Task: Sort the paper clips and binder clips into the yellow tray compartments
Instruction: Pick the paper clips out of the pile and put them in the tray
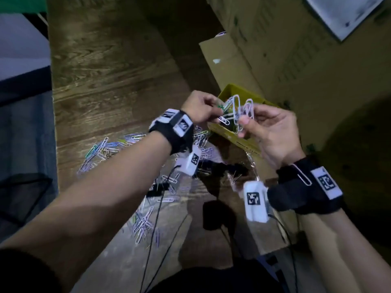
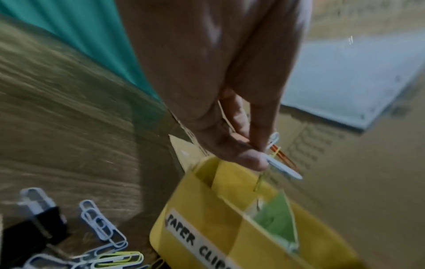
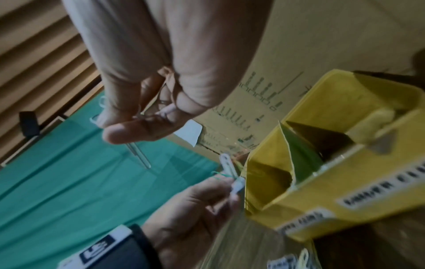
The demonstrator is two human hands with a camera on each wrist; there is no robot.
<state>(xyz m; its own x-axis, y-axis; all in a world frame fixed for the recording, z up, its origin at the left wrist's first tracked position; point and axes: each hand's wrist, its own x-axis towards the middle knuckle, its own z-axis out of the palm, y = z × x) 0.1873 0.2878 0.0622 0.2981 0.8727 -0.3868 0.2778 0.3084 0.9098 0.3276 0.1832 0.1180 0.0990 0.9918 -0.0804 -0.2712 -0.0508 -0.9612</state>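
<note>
Right now both hands pinch one tangle of linked paper clips (image 1: 237,112): the left hand (image 1: 201,107) grips its lower end, the right hand (image 1: 268,132) its upper loops. Its long axis runs between them, directly above the yellow tray (image 1: 237,138) at the wooden table's (image 1: 110,81) right edge. Loose clips (image 1: 146,220) and black binder clips (image 1: 156,190) lie scattered nearer the left arm.

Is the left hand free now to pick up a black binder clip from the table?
Probably not yet: the left hand pinches tangled paper clips above the yellow tray; the binder clip lies uncovered below.
</note>
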